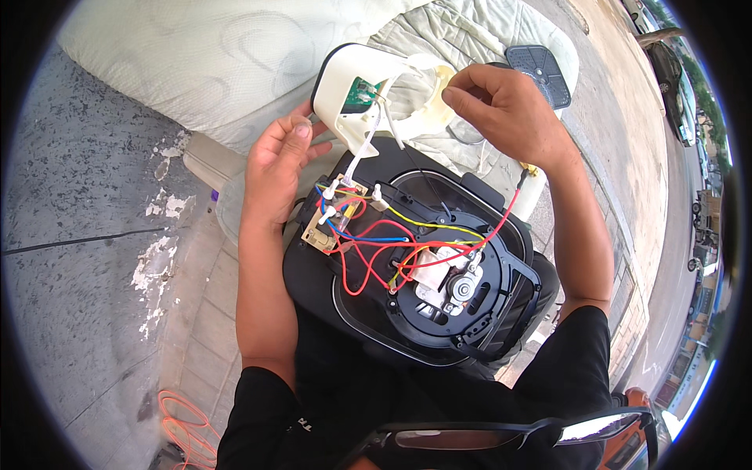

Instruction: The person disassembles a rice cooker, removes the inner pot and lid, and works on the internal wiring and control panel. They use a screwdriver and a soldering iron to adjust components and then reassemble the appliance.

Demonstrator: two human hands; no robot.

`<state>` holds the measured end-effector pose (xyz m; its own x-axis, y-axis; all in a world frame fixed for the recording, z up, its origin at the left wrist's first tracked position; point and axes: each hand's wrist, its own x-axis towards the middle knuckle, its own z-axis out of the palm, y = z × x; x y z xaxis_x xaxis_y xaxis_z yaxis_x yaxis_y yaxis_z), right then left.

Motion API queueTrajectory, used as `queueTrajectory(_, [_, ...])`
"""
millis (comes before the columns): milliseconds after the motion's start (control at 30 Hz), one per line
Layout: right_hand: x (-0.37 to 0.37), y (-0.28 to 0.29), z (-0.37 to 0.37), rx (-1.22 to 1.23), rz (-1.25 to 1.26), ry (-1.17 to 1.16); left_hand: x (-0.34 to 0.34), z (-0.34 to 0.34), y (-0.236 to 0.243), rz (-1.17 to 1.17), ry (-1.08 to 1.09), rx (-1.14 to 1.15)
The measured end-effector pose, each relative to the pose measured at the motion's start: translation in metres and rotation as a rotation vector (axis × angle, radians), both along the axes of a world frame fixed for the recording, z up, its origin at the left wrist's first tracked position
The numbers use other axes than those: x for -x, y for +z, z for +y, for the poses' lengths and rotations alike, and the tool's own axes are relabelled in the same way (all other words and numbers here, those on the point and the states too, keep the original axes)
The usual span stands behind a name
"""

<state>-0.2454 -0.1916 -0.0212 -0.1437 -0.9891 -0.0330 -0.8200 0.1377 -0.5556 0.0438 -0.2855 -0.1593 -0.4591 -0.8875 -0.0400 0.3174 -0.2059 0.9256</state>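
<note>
A cream plastic housing (333,86) with a wide ring-shaped end is tilted up above the appliance on my lap. Fingers of my left hand (280,153) curl against its left side, partly hidden behind it. My right hand (501,106) is closed at the ring's right rim, thumb against the fingers. Inside the housing sits a green circuit board (362,94), from which white wires hang. Below is the open black appliance body (313,274) with a motor (462,288). Red, blue and yellow wires (376,243) cross it to a tan circuit board (319,235).
A pale quilted cover (211,63) spreads ahead of me. On it lies a dark perforated plate (539,74). Grey peeling wall (94,196) stands at left, an orange cable (184,427) at lower left. Paving and a road with parked vehicles (670,86) run along the right.
</note>
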Motion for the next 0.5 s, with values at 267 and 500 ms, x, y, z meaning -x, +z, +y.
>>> queueTrajectory(267, [-0.004,-0.026,0.015,-0.318,-0.331,0.022,-0.004,0.000,0.001,-0.022,-0.001,0.010])
queueTrajectory(500, [-0.011,-0.065,-0.026,-0.255,-0.447,-0.116,-0.003,-0.003,0.002,-0.040,-0.012,0.005])
